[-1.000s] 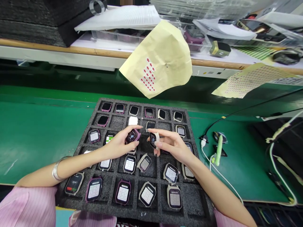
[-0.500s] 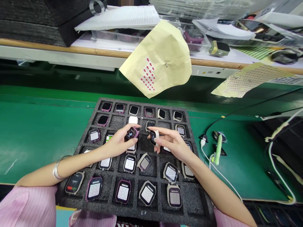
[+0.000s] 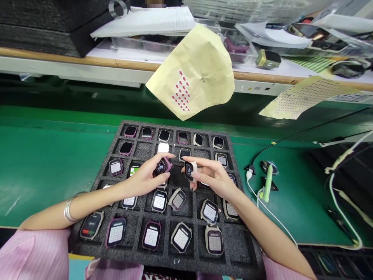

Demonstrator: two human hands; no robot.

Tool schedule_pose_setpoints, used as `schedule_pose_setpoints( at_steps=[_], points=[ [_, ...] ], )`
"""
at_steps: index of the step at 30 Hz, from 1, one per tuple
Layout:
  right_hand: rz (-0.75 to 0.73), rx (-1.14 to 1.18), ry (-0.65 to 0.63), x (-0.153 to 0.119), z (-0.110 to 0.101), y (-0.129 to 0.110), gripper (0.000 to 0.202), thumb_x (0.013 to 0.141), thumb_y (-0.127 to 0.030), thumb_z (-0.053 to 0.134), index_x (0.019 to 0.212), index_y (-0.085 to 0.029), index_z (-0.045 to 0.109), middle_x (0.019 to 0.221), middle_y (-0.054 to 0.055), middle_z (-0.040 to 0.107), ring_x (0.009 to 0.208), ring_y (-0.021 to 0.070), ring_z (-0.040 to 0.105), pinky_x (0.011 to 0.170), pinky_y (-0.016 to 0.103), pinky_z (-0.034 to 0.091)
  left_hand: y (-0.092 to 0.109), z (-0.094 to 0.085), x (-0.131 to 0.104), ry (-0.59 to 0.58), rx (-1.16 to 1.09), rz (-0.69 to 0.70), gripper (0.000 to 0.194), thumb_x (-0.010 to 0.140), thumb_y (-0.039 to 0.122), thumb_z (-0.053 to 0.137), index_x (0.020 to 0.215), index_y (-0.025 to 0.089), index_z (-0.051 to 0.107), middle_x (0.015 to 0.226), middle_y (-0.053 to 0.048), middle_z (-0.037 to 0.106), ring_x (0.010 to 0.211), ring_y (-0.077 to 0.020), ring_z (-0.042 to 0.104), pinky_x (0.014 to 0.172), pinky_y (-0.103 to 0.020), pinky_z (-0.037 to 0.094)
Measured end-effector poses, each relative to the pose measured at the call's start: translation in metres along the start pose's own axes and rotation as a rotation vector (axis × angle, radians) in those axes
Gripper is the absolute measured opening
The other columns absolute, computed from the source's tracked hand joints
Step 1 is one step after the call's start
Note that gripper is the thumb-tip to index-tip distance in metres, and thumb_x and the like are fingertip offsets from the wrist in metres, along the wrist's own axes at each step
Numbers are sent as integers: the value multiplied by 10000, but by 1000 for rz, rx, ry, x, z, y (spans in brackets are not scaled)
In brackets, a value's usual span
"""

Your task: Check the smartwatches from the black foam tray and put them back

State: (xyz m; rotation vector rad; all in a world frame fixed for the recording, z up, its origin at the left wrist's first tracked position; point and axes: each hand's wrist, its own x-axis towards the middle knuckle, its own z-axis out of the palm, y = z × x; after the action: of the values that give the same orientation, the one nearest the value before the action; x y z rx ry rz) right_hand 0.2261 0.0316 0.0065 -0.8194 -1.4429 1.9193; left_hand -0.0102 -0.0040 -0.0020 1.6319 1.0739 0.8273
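Between the thumb and fingers of my left hand [image 3: 147, 173] is a purple smartwatch [image 3: 162, 166] with a lit dial, no strap visible. My right hand [image 3: 211, 175] pinches a beige smartwatch [image 3: 190, 171], tilted on edge with its lit screen facing left. Both watches are held above a dark foam tray [image 3: 239, 249] divided into square pockets. Purple and beige watches lie in many pockets, such as a beige one [image 3: 182, 238] and a purple one [image 3: 152, 235] at the front. Several show white list screens; the back row's are dark. My hands and forearms hide some pockets.
A yellow sticker sheet [image 3: 201, 70] with red arrows hangs from the shelf edge [image 3: 122, 64] behind the tray. On the green table [image 3: 43, 163], right of the tray, lie a white cable [image 3: 271, 217] and a light green tool-like stick [image 3: 268, 182]. Black foam blocks [image 3: 35, 23] sit upper left.
The beige watch in my right hand has turned slightly, so its screen shows a little more. Otherwise both hands stay in nearly the same place; the whole view has shifted slightly.
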Motion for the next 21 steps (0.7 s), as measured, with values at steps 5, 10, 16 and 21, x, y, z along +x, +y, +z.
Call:
schedule_pose_setpoints(
  at_steps=[5, 10, 16, 21],
  points=[
    [8, 1, -31, 0, 1, 0, 419, 849, -200, 686, 1260, -189, 608, 809, 28, 685, 623, 149, 673, 591, 272, 581, -4, -1, 3, 50, -11, -27, 380, 850, 182, 550, 1223, 199, 482, 1121, -54, 570, 1040, -203, 533, 951, -336, 409],
    [46, 79, -41, 6, 1, 1, 450, 873, -250, 641, 1305, -174, 538, 1027, 103, 676, 702, 186, 687, 560, 277, 568, -7, 3, 7, 25, -305, -193, 453, 780, 212, 631, 1206, 200, 477, 943, -13, 565, 651, -112, 544, 626, -270, 484],
    [86, 48, 19, 9, 1, 3, 356, 866, -230, 615, 1217, -203, 563, 867, 36, 644, 686, 167, 663, 483, 222, 528, -1, 8, 12, 74, -732, -348, 385, 752, 182, 583, 1130, 167, 508, 925, -58, 648, 840, -195, 648, 713, -331, 534],
    [66, -7, 72, 8, 1, 5, 480, 849, -203, 623, 1313, -195, 500, 1063, 100, 670, 672, 170, 679, 469, 235, 528, 0, 9, 12, 79, -788, -354, 384, 761, 152, 548, 1143, 156, 507, 929, -61, 660, 867, -208, 667, 779, -380, 546]
  ],
)
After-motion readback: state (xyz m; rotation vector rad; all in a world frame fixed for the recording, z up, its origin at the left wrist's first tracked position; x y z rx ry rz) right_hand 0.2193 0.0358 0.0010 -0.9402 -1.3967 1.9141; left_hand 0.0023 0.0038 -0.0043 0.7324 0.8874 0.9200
